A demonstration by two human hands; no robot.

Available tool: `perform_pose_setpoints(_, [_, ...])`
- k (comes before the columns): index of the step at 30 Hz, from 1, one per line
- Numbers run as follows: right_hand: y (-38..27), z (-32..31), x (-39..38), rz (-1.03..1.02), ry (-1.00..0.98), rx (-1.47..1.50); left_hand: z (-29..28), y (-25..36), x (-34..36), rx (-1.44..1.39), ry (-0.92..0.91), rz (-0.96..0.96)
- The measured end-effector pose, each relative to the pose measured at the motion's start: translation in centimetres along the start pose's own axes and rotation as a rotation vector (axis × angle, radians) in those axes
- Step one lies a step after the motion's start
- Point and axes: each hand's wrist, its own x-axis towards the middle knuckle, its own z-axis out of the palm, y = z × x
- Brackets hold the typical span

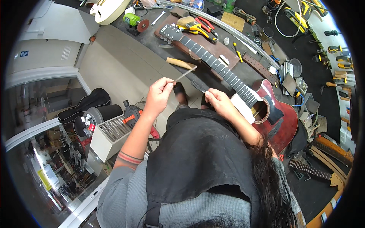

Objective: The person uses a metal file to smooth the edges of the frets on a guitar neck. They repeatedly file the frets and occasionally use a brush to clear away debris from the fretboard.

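My left hand (pixel 161 95), low over the bench's front edge, pinches a thin pale metal strip (pixel 185 74) that points up and right. Behind the strip's tip lies a tan wooden piece (pixel 176 62). My right hand (pixel 218 102) is closed on a dark grey flat strip (pixel 199 86). Just right of it a dark red acoustic guitar (pixel 281 121) lies on the bench, its neck (pixel 207 57) running diagonally away to the headstock (pixel 171 34). A white flat piece (pixel 242 108) sits against the neck near the soundhole.
Pliers (pixel 201 26), a brush (pixel 186 23), a green rotary tool (pixel 131 19) and a cream guitar body (pixel 106 9) are on the bench (pixel 148 45). Tools hang at the right (pixel 338 66). At the left are a black case (pixel 81 106) and a box of metal strips (pixel 106 136).
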Motion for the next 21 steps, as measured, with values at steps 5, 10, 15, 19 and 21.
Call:
perform_pose_setpoints(5, [-2.8, 1.4, 0.2, -0.120, -0.056, 0.036, 2.1, 0.9, -0.6, 0.143, -0.063, 0.169])
perform_pose_setpoints(10, [-0.8, 1.3, -0.3, -0.130, -0.034, -0.024, 1.0, -0.4, 0.0, -0.050, 0.076, 0.064])
perform_pose_setpoints(15, [-5.2, 2.1, -0.8, -0.123, -0.105, -0.048, 2.2, -0.7, -1.1, 0.014, -0.018, 0.120])
perform_pose_setpoints(19, [-1.7, 1.4, -0.6, -0.095, -0.051, -0.145, 0.4, 0.4, -0.8, -0.277, 0.011, -0.028])
perform_pose_setpoints(21, [0.2, 1.3, -0.8, -0.111, 0.018, -0.072, -1.0, 0.3, -0.4, -0.355, 0.003, -0.063])
